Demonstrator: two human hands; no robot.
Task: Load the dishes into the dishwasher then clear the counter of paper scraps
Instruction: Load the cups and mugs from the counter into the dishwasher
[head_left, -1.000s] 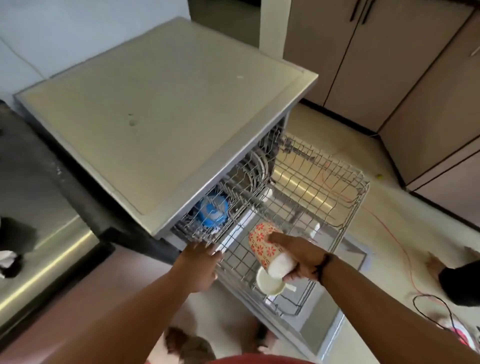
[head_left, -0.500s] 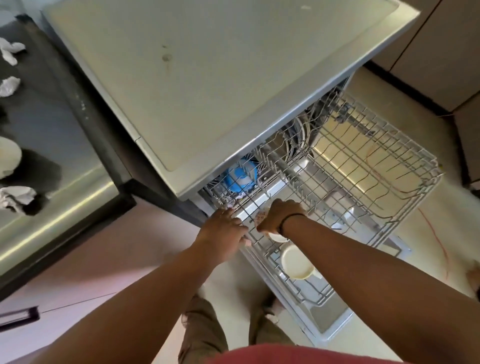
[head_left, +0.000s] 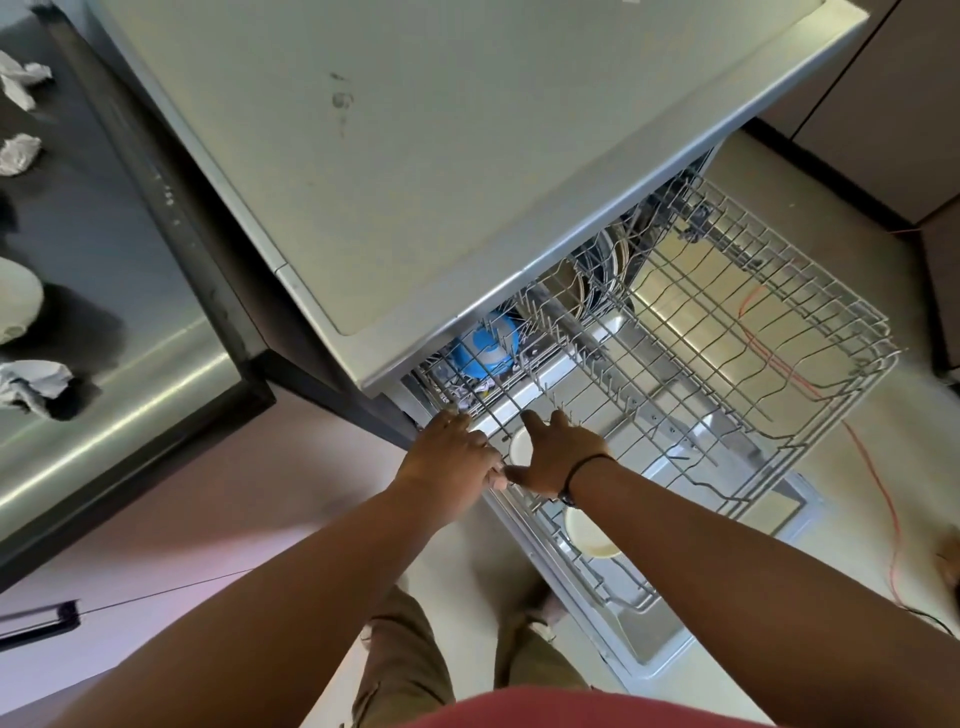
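Note:
The dishwasher's wire upper rack (head_left: 753, 332) is pulled out under the grey top (head_left: 415, 156). My left hand (head_left: 452, 452) grips the rack's near left rim. My right hand (head_left: 561, 452) lies with spread fingers on a cup (head_left: 519, 447) set in the rack's near corner; only the cup's white rim shows. A second white cup (head_left: 592, 535) sits in the rack below my right wrist. A blue cup (head_left: 485, 343) and several plates (head_left: 597, 270) stand further in. Crumpled paper scraps (head_left: 31, 384) (head_left: 18, 153) (head_left: 21, 83) lie on the steel counter (head_left: 130, 338) at left.
A white dish (head_left: 15, 306) sits at the counter's left edge. The open dishwasher door (head_left: 649, 639) lies low under the rack. An orange cable (head_left: 883, 509) runs across the floor at right. Brown cabinets (head_left: 857, 104) stand behind. My legs are below the rack's corner.
My right hand carried the flower-patterned cup to the rack's near left corner and set it down; its fingers have now spread. The view moved closer and tilted down. My left hand stayed on the rim.

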